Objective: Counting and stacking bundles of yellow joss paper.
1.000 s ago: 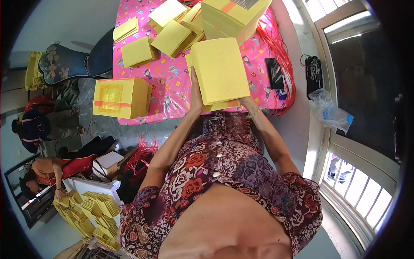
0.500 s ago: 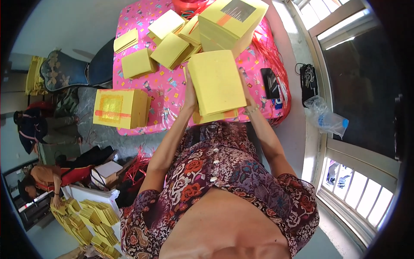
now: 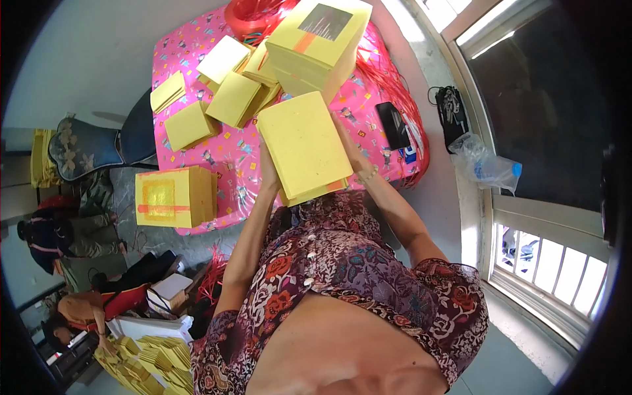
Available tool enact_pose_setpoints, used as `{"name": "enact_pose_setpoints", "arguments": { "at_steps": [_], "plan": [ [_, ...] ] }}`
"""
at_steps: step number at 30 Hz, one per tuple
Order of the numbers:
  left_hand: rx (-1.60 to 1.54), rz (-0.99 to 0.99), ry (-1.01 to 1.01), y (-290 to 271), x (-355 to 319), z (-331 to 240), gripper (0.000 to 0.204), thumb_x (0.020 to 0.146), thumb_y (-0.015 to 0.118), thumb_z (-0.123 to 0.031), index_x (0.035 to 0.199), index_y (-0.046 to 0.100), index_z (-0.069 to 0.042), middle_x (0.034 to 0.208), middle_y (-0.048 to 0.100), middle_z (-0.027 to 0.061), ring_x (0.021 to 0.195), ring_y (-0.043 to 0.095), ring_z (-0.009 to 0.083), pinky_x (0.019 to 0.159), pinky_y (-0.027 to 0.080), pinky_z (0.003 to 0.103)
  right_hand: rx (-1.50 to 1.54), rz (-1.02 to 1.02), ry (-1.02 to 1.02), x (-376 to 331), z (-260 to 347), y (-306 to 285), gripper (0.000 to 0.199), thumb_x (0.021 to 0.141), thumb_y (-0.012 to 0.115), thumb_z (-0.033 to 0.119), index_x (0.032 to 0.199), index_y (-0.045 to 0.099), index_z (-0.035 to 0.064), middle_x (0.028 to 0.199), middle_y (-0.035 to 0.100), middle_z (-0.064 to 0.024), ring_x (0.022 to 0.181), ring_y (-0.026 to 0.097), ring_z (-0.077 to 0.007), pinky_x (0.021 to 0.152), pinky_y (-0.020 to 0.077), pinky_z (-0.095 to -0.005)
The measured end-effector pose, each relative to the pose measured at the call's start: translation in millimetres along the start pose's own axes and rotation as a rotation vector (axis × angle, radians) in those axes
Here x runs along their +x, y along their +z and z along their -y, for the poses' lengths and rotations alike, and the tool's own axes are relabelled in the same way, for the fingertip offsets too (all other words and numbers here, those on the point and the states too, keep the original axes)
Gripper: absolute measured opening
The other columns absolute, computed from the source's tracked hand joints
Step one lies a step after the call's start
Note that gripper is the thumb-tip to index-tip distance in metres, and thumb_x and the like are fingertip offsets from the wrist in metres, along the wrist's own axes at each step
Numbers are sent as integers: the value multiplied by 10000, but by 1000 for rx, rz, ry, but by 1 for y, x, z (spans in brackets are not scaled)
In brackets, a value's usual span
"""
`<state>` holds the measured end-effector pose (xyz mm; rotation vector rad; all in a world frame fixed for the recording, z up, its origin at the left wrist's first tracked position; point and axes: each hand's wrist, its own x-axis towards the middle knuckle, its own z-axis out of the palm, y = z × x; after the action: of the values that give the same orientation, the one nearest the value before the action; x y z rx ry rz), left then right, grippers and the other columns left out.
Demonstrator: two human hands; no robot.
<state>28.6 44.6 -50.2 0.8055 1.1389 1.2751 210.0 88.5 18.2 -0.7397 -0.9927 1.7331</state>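
Observation:
Between my two hands is a thick stack of yellow paper (image 3: 306,141), held upright-ish over the near edge of the table. My left hand (image 3: 268,168) presses along its left side, fingers mostly hidden by the paper. My right hand (image 3: 353,153) grips the opposite side, its fingers partly behind the stack. A few sheets stick out unevenly along the bottom. Just beyond stands a tall yellow paper block (image 3: 309,62) with a silver patch and an orange stripe on top. To the left sits another yellow stack (image 3: 203,196) with a gold square on its face.
Smaller yellow bundles (image 3: 234,99) lie on the pink patterned tablecloth (image 3: 230,155). Red strands (image 3: 388,82) trail down the right side beside a black phone (image 3: 392,125). A blue chair (image 3: 85,148) stands left. Lower left, another person (image 3: 82,309) handles yellow paper.
My view has shifted, so the table appears further left and lower. The paper stack stays between both hands, turned slightly and a little closer to my body.

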Motion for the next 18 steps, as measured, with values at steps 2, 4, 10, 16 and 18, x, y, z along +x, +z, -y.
{"name": "enact_pose_setpoints", "arguments": {
  "at_steps": [2, 4, 10, 16, 18],
  "plan": [
    [26, -38, 62, -9, -2, 3, 698, 1029, 225, -574, 1516, 251, -74, 1454, 417, 128, 1272, 499, 231, 1049, 432, 355, -55, -57, -112, 10, -22, -24, 572, 1054, 348, 442, 1474, 368, 54, 1377, 523, -85, 1265, 518, -174, 1016, 465, -336],
    [-12, -80, 64, -7, -3, -11, 680, 1039, 224, -544, 1542, 191, -88, 1544, 303, 136, 1359, 411, 251, 1120, 342, 374, -459, -382, -128, 19, -25, -79, 400, 1049, 430, 279, 1348, 531, 33, 1322, 581, -101, 1168, 578, -195, 968, 479, -327],
    [109, -267, 109, -13, -18, -36, 453, 1055, 389, -325, 1407, 469, -52, 1403, 502, 125, 1277, 501, 246, 1053, 420, 390, -1689, -893, -291, 31, -10, -255, 314, 888, 647, 302, 1047, 680, 34, 977, 645, -171, 939, 597, -340, 812, 483, -436],
    [131, -376, 209, -15, -24, -52, 301, 1004, 485, -96, 1286, 566, -29, 1245, 590, 79, 1125, 569, 167, 940, 491, 319, -1851, -688, 78, 24, -14, -305, 279, 872, 659, 332, 1014, 694, 95, 999, 659, -161, 969, 590, -400, 829, 489, -473],
    [163, -377, 271, -11, -24, -64, 297, 1003, 483, -91, 1281, 566, -29, 1219, 594, 76, 1094, 575, 156, 914, 496, 313, -1841, -796, 117, 23, -15, -313, 190, 868, 652, 262, 952, 689, 95, 935, 658, -172, 944, 619, -378, 794, 505, -476]
  ]
}}
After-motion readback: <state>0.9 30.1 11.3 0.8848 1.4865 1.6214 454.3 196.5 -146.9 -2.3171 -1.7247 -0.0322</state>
